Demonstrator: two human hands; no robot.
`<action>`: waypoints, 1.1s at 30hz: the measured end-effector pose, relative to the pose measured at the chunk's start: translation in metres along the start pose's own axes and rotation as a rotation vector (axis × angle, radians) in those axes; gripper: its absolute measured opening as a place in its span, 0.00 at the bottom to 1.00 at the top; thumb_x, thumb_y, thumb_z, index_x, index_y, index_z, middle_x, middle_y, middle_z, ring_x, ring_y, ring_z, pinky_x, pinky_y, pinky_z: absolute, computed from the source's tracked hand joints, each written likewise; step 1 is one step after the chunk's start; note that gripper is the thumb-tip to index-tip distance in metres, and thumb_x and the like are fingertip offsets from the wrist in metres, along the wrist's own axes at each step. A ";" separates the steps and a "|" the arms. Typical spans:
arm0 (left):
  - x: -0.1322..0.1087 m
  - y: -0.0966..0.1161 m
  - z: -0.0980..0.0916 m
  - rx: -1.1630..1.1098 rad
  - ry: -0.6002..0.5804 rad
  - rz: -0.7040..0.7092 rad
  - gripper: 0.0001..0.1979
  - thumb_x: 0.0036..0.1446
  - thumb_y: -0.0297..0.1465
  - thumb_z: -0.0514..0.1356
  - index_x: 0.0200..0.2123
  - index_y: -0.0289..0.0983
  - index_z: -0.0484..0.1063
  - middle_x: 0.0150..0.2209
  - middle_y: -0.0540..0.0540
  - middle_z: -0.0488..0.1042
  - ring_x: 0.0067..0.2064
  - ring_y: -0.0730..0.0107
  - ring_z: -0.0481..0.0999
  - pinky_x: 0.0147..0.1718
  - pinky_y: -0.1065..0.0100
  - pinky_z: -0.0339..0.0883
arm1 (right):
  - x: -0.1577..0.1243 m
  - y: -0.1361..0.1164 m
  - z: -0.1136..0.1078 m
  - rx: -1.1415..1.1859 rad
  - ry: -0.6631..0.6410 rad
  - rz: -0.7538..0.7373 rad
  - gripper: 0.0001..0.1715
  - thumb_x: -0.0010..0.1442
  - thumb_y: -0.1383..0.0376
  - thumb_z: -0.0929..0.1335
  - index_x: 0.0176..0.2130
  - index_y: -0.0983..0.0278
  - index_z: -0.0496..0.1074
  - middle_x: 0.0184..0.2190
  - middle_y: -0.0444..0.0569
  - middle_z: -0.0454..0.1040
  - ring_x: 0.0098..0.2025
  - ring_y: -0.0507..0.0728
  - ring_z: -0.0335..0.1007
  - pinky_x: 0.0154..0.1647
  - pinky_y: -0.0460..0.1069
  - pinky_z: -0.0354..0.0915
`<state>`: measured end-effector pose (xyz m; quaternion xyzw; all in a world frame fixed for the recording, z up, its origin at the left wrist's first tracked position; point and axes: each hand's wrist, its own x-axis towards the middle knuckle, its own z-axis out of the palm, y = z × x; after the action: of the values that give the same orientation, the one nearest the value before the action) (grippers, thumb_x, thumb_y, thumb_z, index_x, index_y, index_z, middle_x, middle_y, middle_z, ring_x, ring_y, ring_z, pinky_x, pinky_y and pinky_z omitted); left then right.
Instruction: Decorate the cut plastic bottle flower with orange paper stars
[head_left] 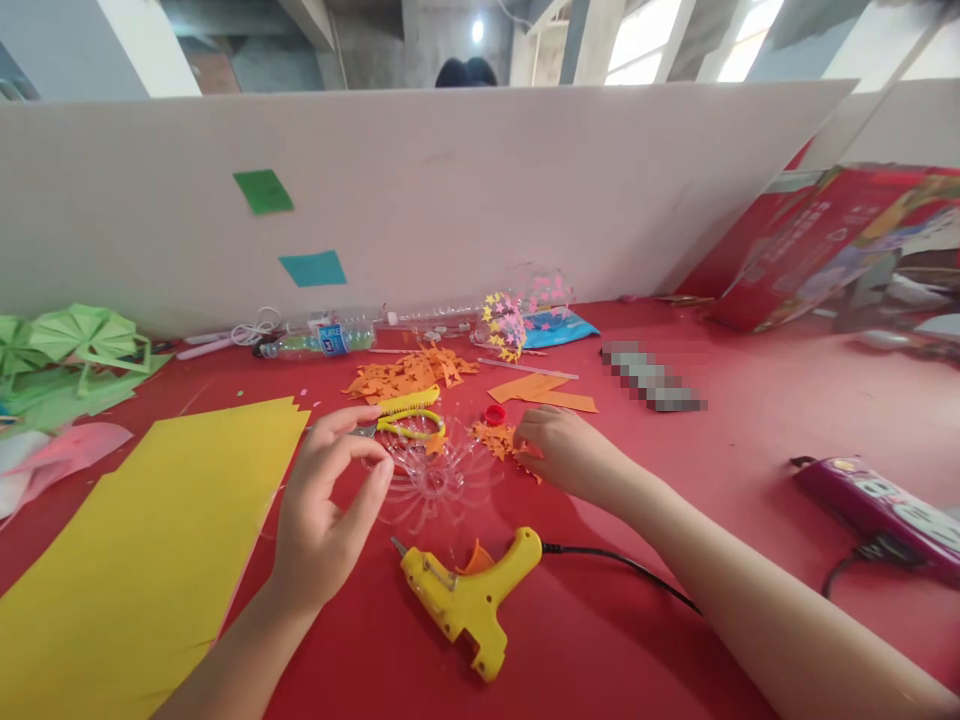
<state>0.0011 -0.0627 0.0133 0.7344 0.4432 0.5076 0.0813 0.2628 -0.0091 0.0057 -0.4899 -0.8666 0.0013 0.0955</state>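
My left hand (326, 505) has its thumb and forefinger brought together at the left edge of a clear plastic flower-shaped piece (439, 480) with spread strips. My right hand (566, 450) bends its fingers down into a small pile of orange paper stars (495, 438); its fingertips are partly hidden, and a star seems pinched there. A red bottle cap (495, 414) lies just behind that pile. Yellow-handled scissors (411, 428) and a yellow cutter knife (409, 401) lie behind the plastic piece. Nearer me rests a yellow glue gun (472, 595), nozzle pointing left.
Yellow paper sheets (165, 520) cover the left side. Farther back are a heap of orange stars (412, 375), a plastic bottle (322, 340) and a star-covered clear piece (506, 325). The glue gun's black cord (630, 562) passes under my right arm toward a purple power strip (885, 510).
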 end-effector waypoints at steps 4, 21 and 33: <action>-0.002 -0.001 -0.001 -0.063 0.045 -0.066 0.03 0.59 0.28 0.57 0.33 0.41 0.68 0.49 0.46 0.69 0.55 0.62 0.68 0.54 0.55 0.61 | 0.000 -0.010 0.018 -0.074 0.010 -0.005 0.08 0.58 0.64 0.69 0.32 0.67 0.76 0.35 0.55 0.74 0.39 0.60 0.67 0.40 0.52 0.58; -0.002 0.017 -0.006 -0.093 0.041 0.053 0.06 0.59 0.23 0.55 0.36 0.40 0.69 0.35 0.48 0.69 0.38 0.70 0.71 0.33 0.69 0.67 | -0.006 -0.023 -0.011 0.187 0.492 0.012 0.10 0.61 0.71 0.63 0.30 0.64 0.70 0.30 0.48 0.72 0.33 0.53 0.69 0.34 0.48 0.64; -0.009 0.040 -0.003 -0.002 -0.198 0.288 0.07 0.55 0.22 0.58 0.37 0.36 0.67 0.30 0.47 0.72 0.32 0.71 0.72 0.31 0.71 0.69 | -0.036 -0.089 -0.023 0.408 0.645 -0.428 0.07 0.56 0.73 0.64 0.35 0.63 0.69 0.29 0.47 0.71 0.32 0.54 0.63 0.48 0.58 0.63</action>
<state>0.0209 -0.0939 0.0313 0.8366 0.3230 0.4395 0.0517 0.2088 -0.0882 0.0313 -0.2457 -0.8563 -0.0004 0.4543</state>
